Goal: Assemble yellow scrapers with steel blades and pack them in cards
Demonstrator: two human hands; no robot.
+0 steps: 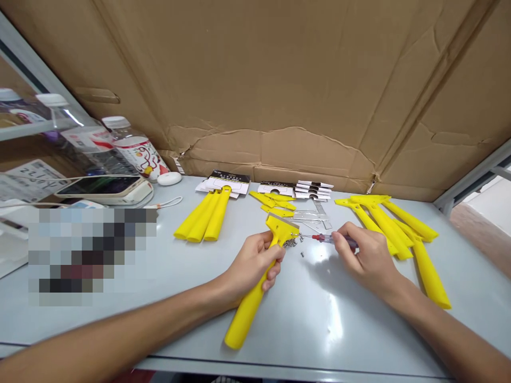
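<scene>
My left hand (255, 266) is closed around the neck of a yellow scraper (249, 314), whose head points away from me with a metal blade along its far edge. In my right hand (365, 252) is a screwdriver (325, 239) with a clear and red handle, gripped between thumb and fingers. Its shaft runs left, and the tip meets or nearly meets a screw at the right side of the scraper head. Small screws (291, 243) lie in a loose heap just behind the head. Beyond it rest yellow plastic pieces (273, 202) and flat metal blades (313, 215).
Yellow scraper handles (383, 223) are piled on the right. Three carded scrapers (203, 218) lie left of centre, near folded cards (313, 190). A phone (99, 186), a white case (170, 178) and bottles (136, 151) stand at the left. Cardboard (259, 80) walls the back.
</scene>
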